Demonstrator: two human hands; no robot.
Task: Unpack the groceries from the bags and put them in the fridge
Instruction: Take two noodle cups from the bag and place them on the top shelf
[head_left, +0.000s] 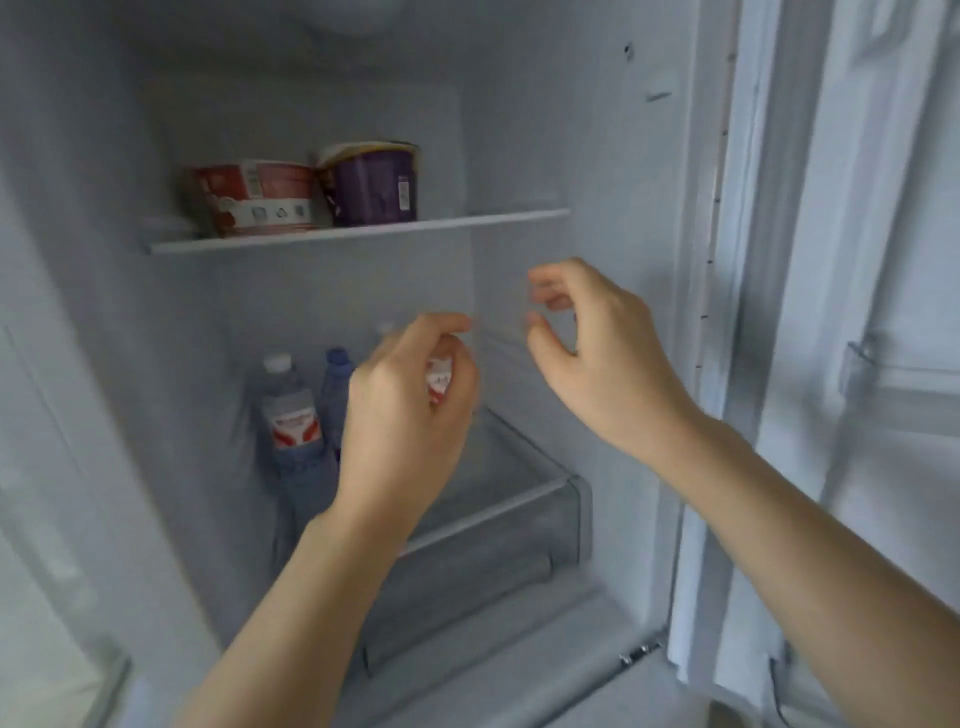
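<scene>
Bottles (291, 410) already stand on the fridge's lower shelf behind your loosely curled, empty left hand (405, 410), so keep your equally empty, half-open right hand (597, 353) clear of the glass shelf (358, 231) when you draw both back.

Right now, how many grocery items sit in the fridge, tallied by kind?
Tubs on the upper shelf: 2, a red tub and a purple tub
Water bottles below: 3, white-capped bottle, blue-capped bottle, and a third bottle mostly hidden behind the left hand
Total: 5
</scene>
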